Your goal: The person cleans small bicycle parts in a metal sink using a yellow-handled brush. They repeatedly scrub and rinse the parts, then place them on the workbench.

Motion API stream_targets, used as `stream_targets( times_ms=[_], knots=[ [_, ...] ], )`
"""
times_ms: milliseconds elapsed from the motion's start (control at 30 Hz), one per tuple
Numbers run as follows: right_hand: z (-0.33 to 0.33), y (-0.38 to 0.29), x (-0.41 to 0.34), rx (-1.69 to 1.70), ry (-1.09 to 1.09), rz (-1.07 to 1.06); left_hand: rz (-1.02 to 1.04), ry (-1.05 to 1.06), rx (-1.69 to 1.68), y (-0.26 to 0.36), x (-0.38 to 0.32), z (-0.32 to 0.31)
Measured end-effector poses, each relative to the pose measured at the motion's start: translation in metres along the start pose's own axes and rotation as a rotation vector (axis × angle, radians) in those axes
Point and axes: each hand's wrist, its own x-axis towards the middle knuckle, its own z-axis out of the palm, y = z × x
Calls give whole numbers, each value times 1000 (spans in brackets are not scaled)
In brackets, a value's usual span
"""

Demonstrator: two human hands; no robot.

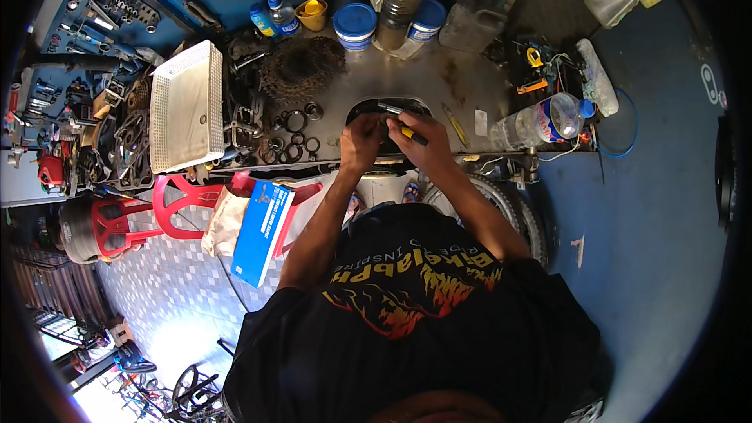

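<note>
My right hand [424,136] grips a tool with a yellow-and-black handle [415,135]; the handle's end sticks out below the fingers. Just above these fingers shows a silver metal rod [390,108]; I cannot tell whether it joins the handle. My left hand [360,140] is close beside the right, its fingers curled inward. What it holds, if anything, is hidden. Both hands are over a dark oval recess or tray [353,113] at the front edge of the metal workbench [385,79].
Left of the hands lie metal rings [295,121], rusty cassette sprockets [302,67] and a white perforated basket [187,108]. Blue-lidded tubs [355,26] and a dark-filled bottle [399,9] stand behind. A yellow cutter-like tool [456,124] and a plastic bottle [537,120] lie to the right.
</note>
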Motion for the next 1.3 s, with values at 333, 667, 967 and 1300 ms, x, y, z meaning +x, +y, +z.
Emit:
stream_targets(
  times_ms=[333, 667, 967, 1300],
  knots=[
    [3, 15, -8, -73, -57, 163, 17, 0, -76, -8, 1, -2],
    [-23, 34, -31, -58, -246, 112, -208, -134, -581, -9, -1, -13],
    [-23, 26, -8, 126, -149, 352, -283, -147, -512, -8, -3, -5],
    [-5, 17, -7, 239, -13, 192, -139, -70, -159, -11, -4, -3]
  ],
)
